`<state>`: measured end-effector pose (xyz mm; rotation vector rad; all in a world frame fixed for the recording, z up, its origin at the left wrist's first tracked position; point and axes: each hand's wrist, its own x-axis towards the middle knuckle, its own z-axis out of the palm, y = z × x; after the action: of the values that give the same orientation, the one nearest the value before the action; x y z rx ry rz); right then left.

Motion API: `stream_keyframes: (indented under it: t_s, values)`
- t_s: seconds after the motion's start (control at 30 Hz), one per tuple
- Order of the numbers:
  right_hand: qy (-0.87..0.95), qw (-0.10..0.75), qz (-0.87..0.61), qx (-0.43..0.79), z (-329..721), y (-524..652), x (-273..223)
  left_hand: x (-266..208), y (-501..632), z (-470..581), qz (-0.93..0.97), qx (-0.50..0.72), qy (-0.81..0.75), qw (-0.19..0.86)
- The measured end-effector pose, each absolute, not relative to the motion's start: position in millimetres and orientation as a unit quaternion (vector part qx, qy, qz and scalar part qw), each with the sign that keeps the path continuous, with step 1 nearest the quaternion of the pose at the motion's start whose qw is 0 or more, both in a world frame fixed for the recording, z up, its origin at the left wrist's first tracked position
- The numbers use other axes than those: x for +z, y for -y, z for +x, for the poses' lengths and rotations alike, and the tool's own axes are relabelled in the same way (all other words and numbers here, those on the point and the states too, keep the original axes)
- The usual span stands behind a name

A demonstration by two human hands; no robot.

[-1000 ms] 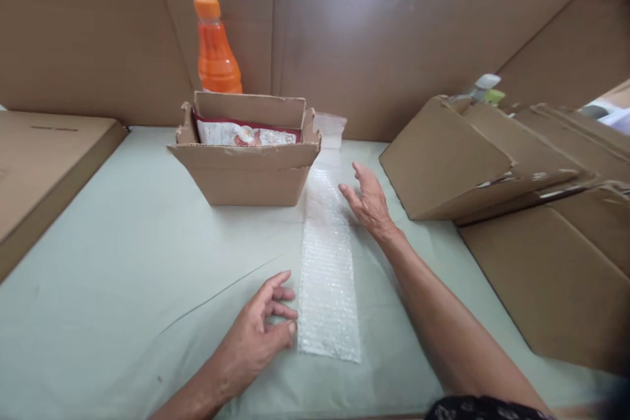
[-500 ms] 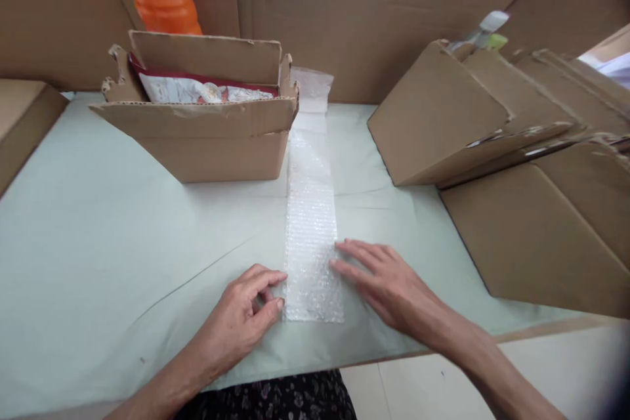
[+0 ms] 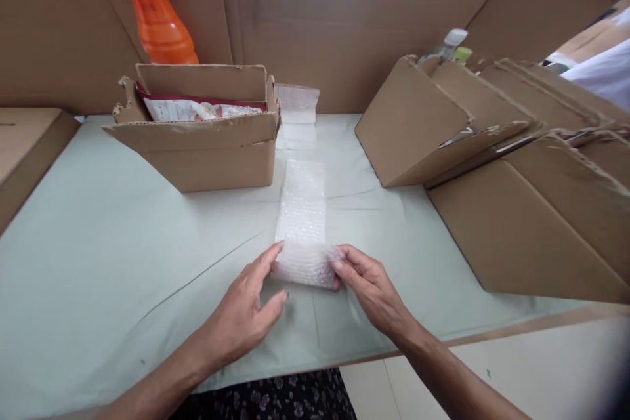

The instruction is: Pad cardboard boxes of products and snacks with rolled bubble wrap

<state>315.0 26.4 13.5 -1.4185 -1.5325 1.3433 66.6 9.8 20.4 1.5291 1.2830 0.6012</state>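
Note:
A strip of clear bubble wrap lies lengthwise on the pale green cloth between my hands. Its near end looks folded back over itself, in a doubled band. My right hand pinches the right edge of this band between thumb and fingers. At the left edge, my left hand is open, thumb spread away from the fingers. Its index fingertip is at the wrap, but whether it grips cannot be told. Farther back lies another piece of clear plastic wrap, beside an open cardboard box holding red and white packets.
Several cardboard boxes stand at the right, with bottle tops behind them. An orange bottle rises behind the open box. Another carton sits at the left edge. Cardboard panels wall the back. A person's white sleeve shows far right.
The bubble wrap's near end has been turned up and back, away from the table's front edge. My right hand has closed on its edge; my left hand has opened wider. The view has shifted slightly.

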Motion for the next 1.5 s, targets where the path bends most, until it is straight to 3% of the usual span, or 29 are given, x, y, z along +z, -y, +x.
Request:
stream_keyframes:
  t_s: [0.1, 0.2, 0.27, 0.37, 0.47, 0.6, 0.73, 0.83, 0.97, 1.07, 1.2, 1.37, 1.5]
  values:
    - [0.579, 0.349, -0.581, 0.453, 320, -24, 7, 14, -28, 80, 0.618, 0.253, -0.565, 0.485]
    - [0.682, 0.381, -0.571, 0.252, 325, -14, 3, 11, -42, 84, 0.623, 0.244, -0.582, 0.462]
    - [0.77, 0.362, -0.508, 0.136, 323, -7, 4, 11, -47, 83, 0.636, 0.225, -0.586, 0.449]
    - [0.855, 0.279, -0.431, 0.07, 312, -6, 3, 9, -50, 84, 0.66, 0.196, -0.592, 0.419]
    - [0.892, 0.202, -0.398, 0.066, 302, -14, -4, 6, -49, 84, 0.685, 0.184, -0.605, 0.361]
    - [0.893, 0.229, -0.383, 0.061, 298, -23, -10, 5, -35, 74, 0.747, 0.264, -0.55, 0.265]
    - [0.856, 0.269, -0.4, 0.186, 300, -23, -2, 9, -17, 61, 0.811, 0.258, -0.441, 0.284]
    - [0.813, 0.265, -0.433, 0.285, 300, -21, 7, 7, -13, 60, 0.787, 0.245, -0.475, 0.31]
    - [0.823, 0.321, -0.451, 0.128, 301, -15, 9, -1, -26, 66, 0.745, 0.217, -0.542, 0.322]
    - [0.872, 0.279, -0.399, 0.041, 298, -15, 5, -7, -35, 69, 0.758, 0.229, -0.554, 0.259]
    - [0.891, 0.251, -0.376, 0.054, 292, -23, -4, -4, -30, 65, 0.804, 0.28, -0.498, 0.165]
    - [0.842, 0.272, -0.409, 0.223, 293, -22, -1, 8, -14, 53, 0.829, 0.263, -0.434, 0.234]
    - [0.848, 0.28, -0.435, 0.116, 294, -15, 5, 2, -30, 55, 0.804, 0.248, -0.481, 0.244]
